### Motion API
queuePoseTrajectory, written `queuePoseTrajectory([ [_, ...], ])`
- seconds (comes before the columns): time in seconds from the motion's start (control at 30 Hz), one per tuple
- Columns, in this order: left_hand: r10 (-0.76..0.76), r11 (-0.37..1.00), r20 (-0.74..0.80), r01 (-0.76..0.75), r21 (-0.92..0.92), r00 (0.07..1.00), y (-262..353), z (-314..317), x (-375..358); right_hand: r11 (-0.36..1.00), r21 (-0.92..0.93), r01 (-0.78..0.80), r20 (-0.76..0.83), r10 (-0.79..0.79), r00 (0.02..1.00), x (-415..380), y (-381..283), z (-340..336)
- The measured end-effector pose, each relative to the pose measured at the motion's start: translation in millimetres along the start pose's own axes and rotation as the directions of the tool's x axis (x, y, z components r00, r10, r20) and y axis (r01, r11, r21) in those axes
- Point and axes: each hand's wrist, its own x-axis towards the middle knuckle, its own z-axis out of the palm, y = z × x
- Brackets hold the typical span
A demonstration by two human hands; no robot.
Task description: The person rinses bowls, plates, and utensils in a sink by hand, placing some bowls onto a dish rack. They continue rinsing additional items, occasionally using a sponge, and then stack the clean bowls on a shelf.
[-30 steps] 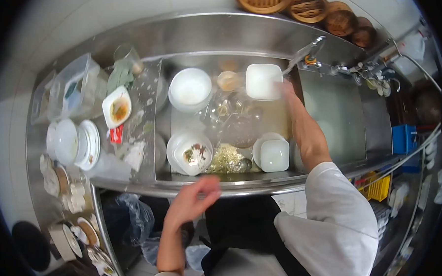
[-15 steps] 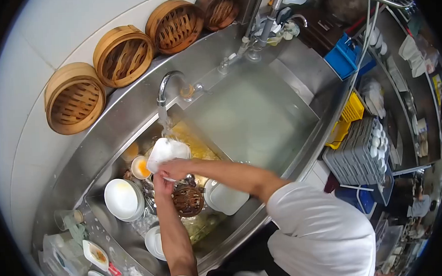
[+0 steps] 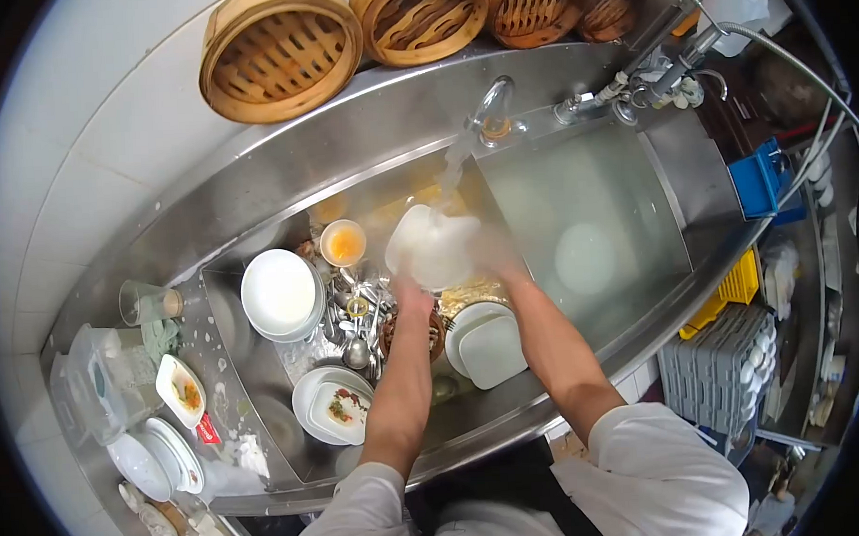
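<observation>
Under the running tap [image 3: 492, 107], a white dish [image 3: 426, 237] is tilted over the left basin, smeared by motion. My left hand [image 3: 411, 294] is closed on its lower edge. At its right side is my right hand [image 3: 494, 256], too blurred to show its fingers. Below the dish lie a brown woven basket [image 3: 438, 337] and several spoons and forks [image 3: 355, 353]. White plates [image 3: 493, 350] rest beside my right forearm. To the left are stacked white bowls [image 3: 279, 294], a cup with orange liquid [image 3: 343, 243] and stacked dishes with food scraps [image 3: 337, 413].
Cloudy water fills the right basin [image 3: 532, 206], where a pale round shape [image 3: 585, 258] shows. Bamboo steamers [image 3: 281, 54] line the back ledge. Plates [image 3: 160, 460] and plastic containers [image 3: 99, 378] crowd the left counter. Grey racks [image 3: 717, 366] stand right of the sink.
My view has shifted left, so the sink appears farther right. My hands have moved apart along the white dish, and the right one is blurred. A pale round shape now shows in the right basin.
</observation>
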Motion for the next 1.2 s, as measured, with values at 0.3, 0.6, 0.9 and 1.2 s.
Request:
queuePoseTrajectory([
  [0.3, 0.23, -0.038, 0.389, -0.391, 0.92, 0.892, 42, 39, 33, 0.785, -0.619, 0.024, -0.155, -0.152, 0.976, -178, 1, 28],
  [0.6, 0.271, 0.022, 0.257, -0.273, 0.962, 0.927, 92, 30, -15, 0.975, 0.218, 0.049, 0.055, -0.062, 0.997, -8, 35, 35],
  [0.9, 0.459, 0.516, 0.277, -0.507, 0.69, 0.844, -11, -44, 86, 0.926, -0.37, 0.076, -0.212, -0.164, 0.964, -38, 40, 8],
  [1.2, 0.248, 0.757, 0.174, -0.303, 0.578, 0.953, -8, 25, 52, 0.592, -0.771, 0.235, 0.076, -0.281, 0.957, -125, 52, 42],
])
